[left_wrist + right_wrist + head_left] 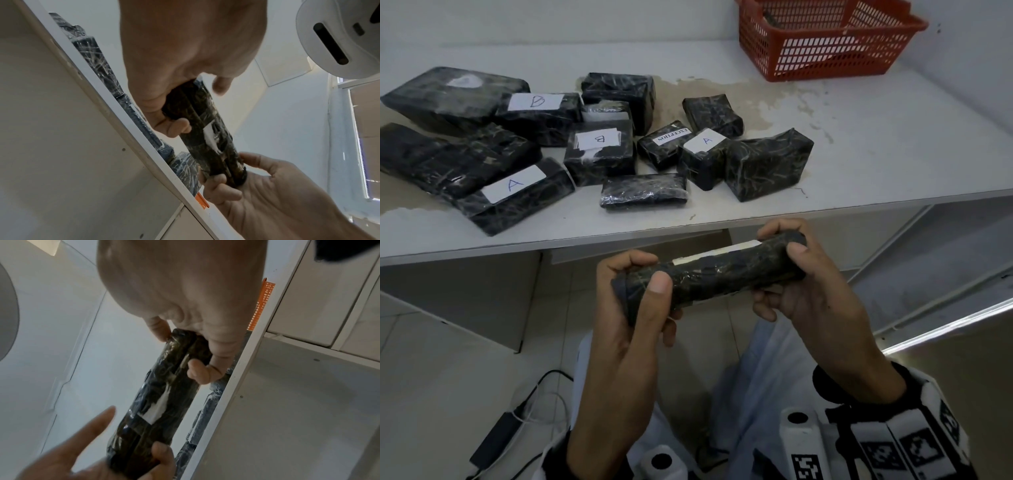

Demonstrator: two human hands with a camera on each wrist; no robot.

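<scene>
I hold a long black plastic-wrapped package (715, 270) level in front of my body, just below the table's front edge. My left hand (645, 274) grips its left end, thumb on the near side and fingers curled over the top. My right hand (787, 246) grips the right end the same way. A white label (717, 251) shows along the package's far upper side; its writing is hidden. The left wrist view has the package (209, 129) between both hands. In the right wrist view the package (160, 399) runs from my right hand (185, 353) to the left.
Several black wrapped packages lie on the white table (876, 144), some labelled A (515, 185), B (597, 138) or EXCEPTION (671, 135). A red mesh basket (825, 41) stands at the back right. A black power adapter (496, 442) with cables lies on the floor, lower left.
</scene>
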